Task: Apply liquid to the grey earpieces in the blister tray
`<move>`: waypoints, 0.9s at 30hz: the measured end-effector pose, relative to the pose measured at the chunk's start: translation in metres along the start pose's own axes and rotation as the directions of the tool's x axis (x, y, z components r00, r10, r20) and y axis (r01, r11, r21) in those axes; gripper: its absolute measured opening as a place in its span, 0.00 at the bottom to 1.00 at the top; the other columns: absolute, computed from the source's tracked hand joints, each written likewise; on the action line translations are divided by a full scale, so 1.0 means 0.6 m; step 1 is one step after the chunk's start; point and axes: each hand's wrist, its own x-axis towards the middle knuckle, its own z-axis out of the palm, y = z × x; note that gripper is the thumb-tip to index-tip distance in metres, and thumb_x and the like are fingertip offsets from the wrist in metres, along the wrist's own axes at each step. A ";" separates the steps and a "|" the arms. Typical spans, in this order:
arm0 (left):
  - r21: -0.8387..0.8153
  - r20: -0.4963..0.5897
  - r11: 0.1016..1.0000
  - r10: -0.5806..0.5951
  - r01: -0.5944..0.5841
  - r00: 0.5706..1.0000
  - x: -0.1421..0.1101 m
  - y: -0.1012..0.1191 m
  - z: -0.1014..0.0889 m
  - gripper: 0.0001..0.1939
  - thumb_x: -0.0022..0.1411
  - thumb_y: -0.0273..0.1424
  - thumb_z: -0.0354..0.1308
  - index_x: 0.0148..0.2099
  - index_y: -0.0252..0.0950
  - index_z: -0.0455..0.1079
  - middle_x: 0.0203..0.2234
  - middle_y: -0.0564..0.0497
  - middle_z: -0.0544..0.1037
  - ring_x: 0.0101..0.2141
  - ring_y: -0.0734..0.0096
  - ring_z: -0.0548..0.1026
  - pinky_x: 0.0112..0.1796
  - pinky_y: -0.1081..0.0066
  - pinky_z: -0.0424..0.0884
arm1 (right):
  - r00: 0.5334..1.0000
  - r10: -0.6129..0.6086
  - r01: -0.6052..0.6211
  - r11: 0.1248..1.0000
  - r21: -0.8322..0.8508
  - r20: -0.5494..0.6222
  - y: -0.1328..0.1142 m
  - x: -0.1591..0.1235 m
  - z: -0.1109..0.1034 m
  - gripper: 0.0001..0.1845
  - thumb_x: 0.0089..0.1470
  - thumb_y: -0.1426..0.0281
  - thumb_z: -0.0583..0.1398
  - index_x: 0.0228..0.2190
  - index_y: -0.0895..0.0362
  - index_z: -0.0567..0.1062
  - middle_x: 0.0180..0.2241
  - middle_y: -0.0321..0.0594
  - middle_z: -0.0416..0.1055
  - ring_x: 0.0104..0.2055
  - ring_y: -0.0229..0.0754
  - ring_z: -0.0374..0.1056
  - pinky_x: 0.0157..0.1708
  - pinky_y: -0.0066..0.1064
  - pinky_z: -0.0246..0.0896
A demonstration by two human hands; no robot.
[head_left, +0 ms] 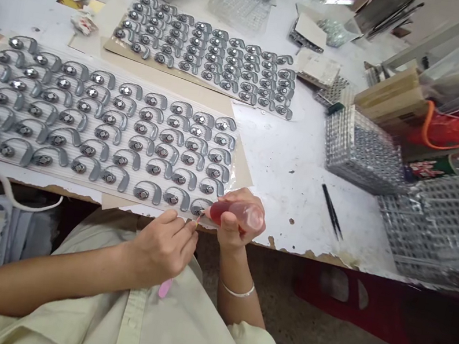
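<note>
My right hand [234, 228] is closed round a squeeze bottle of red liquid [234, 212], tilted so its nozzle end points left. My left hand [166, 246] is closed on a slim pink-handled tool [165, 288]; its thin tip comes out by the bottle's nozzle. Both tips are close to a grey hook-shaped part [198, 207] at the near right corner of a board. I cannot tell whether they touch it. Rows of similar hook-shaped parts with shiny round ends cover this near board [131, 126].
Behind lies a second board of hook-shaped parts [205, 53]. Black tweezers [332, 211] rest on the white tabletop [282, 175]. Stacked clear trays [360, 150] and a red bag [451, 133] stand at right. A white cable [7, 185] crosses the table's left edge.
</note>
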 end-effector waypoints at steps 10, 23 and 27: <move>-0.006 0.012 1.000 -0.003 0.004 1.000 -0.001 0.001 0.001 0.05 0.61 0.18 0.53 0.33 0.26 0.69 0.31 0.38 0.78 0.24 0.68 0.67 0.27 0.65 0.62 | 1.000 0.016 -0.016 0.999 0.031 -0.015 0.000 -0.005 -0.002 0.15 0.49 0.57 0.61 0.31 0.56 0.71 0.24 0.37 0.67 0.25 0.39 0.65 0.23 0.35 0.63; -0.025 0.005 0.999 -0.020 0.020 1.000 0.000 0.001 0.002 0.05 0.60 0.18 0.54 0.33 0.26 0.69 0.31 0.38 0.78 0.23 0.69 0.67 0.26 0.65 0.61 | 0.997 -0.078 0.077 0.996 -0.053 -0.006 0.003 -0.005 -0.003 0.14 0.51 0.57 0.60 0.31 0.56 0.71 0.24 0.36 0.67 0.24 0.39 0.64 0.22 0.35 0.62; -0.023 -0.007 0.999 -0.026 0.026 1.000 0.004 0.000 -0.001 0.05 0.60 0.18 0.54 0.32 0.26 0.69 0.30 0.39 0.78 0.23 0.69 0.67 0.26 0.66 0.60 | 0.998 -0.052 0.051 0.997 -0.064 -0.019 0.000 -0.005 -0.003 0.16 0.51 0.56 0.60 0.31 0.56 0.71 0.24 0.36 0.67 0.24 0.38 0.64 0.21 0.34 0.61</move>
